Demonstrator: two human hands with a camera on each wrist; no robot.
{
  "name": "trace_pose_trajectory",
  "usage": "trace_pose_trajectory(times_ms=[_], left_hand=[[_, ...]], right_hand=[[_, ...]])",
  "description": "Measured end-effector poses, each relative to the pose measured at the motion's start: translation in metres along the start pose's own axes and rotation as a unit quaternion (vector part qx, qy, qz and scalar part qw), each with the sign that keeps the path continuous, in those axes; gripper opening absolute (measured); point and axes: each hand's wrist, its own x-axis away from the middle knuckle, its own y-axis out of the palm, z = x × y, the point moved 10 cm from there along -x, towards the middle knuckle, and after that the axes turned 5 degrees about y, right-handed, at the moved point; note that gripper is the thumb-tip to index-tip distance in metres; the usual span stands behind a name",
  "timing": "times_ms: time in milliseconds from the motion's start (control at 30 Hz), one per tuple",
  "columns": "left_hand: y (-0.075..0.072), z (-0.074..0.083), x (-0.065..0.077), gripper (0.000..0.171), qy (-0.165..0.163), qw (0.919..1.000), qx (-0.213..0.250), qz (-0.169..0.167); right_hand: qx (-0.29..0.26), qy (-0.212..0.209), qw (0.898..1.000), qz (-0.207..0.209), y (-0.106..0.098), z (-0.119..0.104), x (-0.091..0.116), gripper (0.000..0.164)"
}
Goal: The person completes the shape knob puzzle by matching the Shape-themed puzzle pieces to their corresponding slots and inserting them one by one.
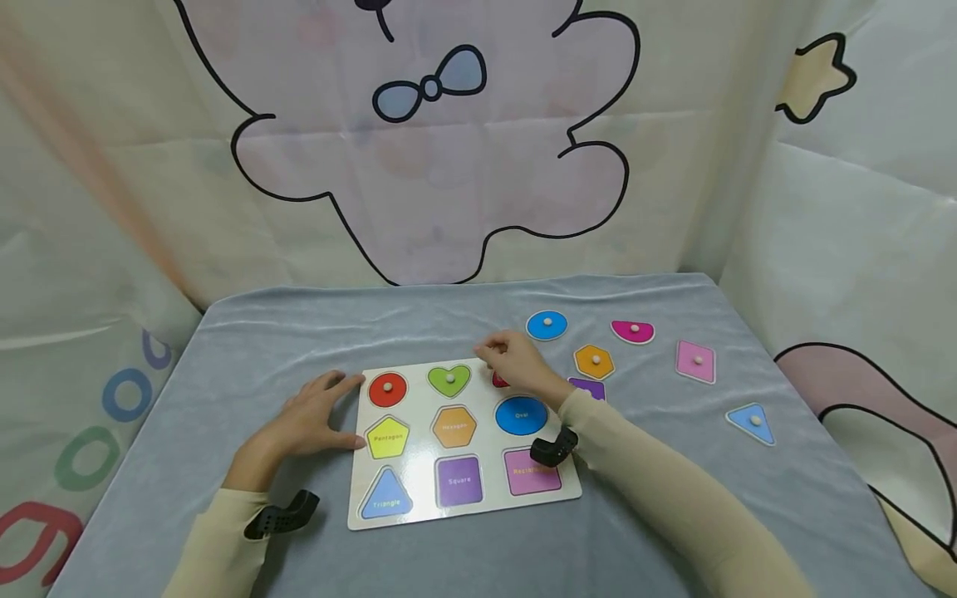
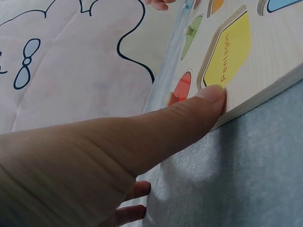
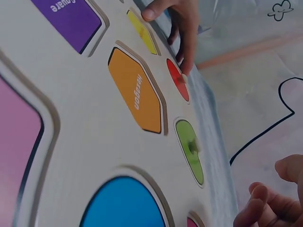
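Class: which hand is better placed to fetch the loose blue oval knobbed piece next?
Probably the right hand: it is nearer that blue oval knobbed piece and appears empty, while the left hand, farther away, touches the pale rectangular puzzle board.

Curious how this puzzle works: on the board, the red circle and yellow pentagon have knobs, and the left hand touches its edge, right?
Not quite: in the head view the yellow pentagon is knobless; the green heart is knobbed, like the red circle. The left hand does touch the edge of the board.
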Motion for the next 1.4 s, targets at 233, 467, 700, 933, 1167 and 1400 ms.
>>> trace_pose_trajectory(times_ms=[233,467,700,933,1167,1400], left_hand=[[-0.001,0.0,0.001,0.101,-0.003,1.0,0.004,0.002],[-0.002,0.0,0.001,0.1,-0.004,1.0,0.004,0.002],[-0.002,0.001,0.001,0.1,-0.003,1.0,0.001,0.004],[-0.001,0.0,0.002,0.101,-0.003,1.0,-0.003,0.004],[0.0,0.001,0.002,0.102,-0.004,1.0,-0.004,0.003],[0.0,0.001,0.003,0.101,-0.003,1.0,-0.002,0.005]], right_hand=[[0.019,-0.019,0.999,0.025,-0.027,0.003,0.01,0.03],[0.019,-0.017,0.999,0.037,-0.043,0.015,0.011,0.029],[-0.016,0.007,0.999,0.048,-0.065,0.027,0.015,0.03],[-0.023,0.02,0.997,0.067,-0.09,0.051,0.015,0.033],[-0.014,0.043,0.992,0.119,-0.12,0.075,0.019,0.032],[-0.011,0.065,0.989,0.136,-0.136,0.093,0.022,0.035]])
